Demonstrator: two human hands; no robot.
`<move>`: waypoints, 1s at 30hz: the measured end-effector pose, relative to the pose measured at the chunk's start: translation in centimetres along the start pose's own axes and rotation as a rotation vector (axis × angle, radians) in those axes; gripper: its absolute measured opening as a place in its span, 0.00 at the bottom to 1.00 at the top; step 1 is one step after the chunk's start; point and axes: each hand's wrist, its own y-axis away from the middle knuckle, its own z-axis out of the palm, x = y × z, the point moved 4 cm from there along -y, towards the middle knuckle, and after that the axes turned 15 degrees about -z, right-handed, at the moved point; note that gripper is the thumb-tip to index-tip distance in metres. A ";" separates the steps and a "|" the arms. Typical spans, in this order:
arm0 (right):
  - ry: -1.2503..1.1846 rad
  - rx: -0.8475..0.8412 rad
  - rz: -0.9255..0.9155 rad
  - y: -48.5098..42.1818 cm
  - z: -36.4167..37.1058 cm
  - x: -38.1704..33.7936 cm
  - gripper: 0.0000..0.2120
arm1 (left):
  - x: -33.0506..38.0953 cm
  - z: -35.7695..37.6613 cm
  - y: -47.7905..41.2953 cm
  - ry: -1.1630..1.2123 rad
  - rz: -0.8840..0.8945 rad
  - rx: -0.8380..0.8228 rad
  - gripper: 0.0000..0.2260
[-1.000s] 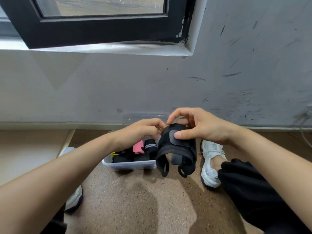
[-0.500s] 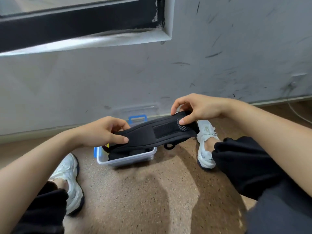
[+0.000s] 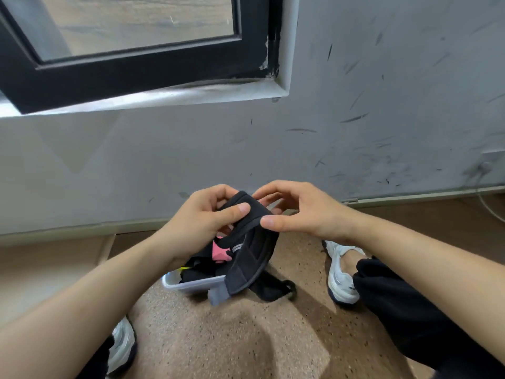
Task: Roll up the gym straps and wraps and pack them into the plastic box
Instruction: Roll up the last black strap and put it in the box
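Note:
A black padded gym strap [image 3: 252, 253] hangs folded in an arc above the clear plastic box [image 3: 191, 285] on the floor. My left hand [image 3: 202, 214] pinches its top fold with thumb over the fabric. My right hand [image 3: 295, 209] touches the same fold from the right, thumb on the strap's edge and fingers curled behind it. The strap's grey tab end [image 3: 217, 295] and a black loop [image 3: 289, 289] dangle low in front of the box. Inside the box lie dark rolled wraps and a pink one [image 3: 220, 253], partly hidden by the strap.
My two white shoes [image 3: 340, 272] [image 3: 121, 348] flank the box on the speckled brown floor. A grey scuffed wall rises just behind it, with a black-framed window [image 3: 136, 67] above. A cable [image 3: 489, 206] runs along the skirting at the right.
The strap was stretched flat between both hands half a second ago; now my hands have come together and it is folded over, its ends hanging down. The view has tilted upward.

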 end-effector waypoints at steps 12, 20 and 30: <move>-0.336 0.173 0.052 -0.8 0.1 0.7 0.12 | 1.3 -1.7 -0.6 -0.044 0.117 0.162 0.20; -0.483 0.129 0.158 -2.3 -0.1 0.9 0.14 | 2.1 -1.8 -0.9 -0.001 0.146 -0.103 0.19; -0.384 0.071 0.073 -5.1 0.0 -1.9 0.24 | 3.1 -3.8 -1.3 0.102 0.207 0.325 0.08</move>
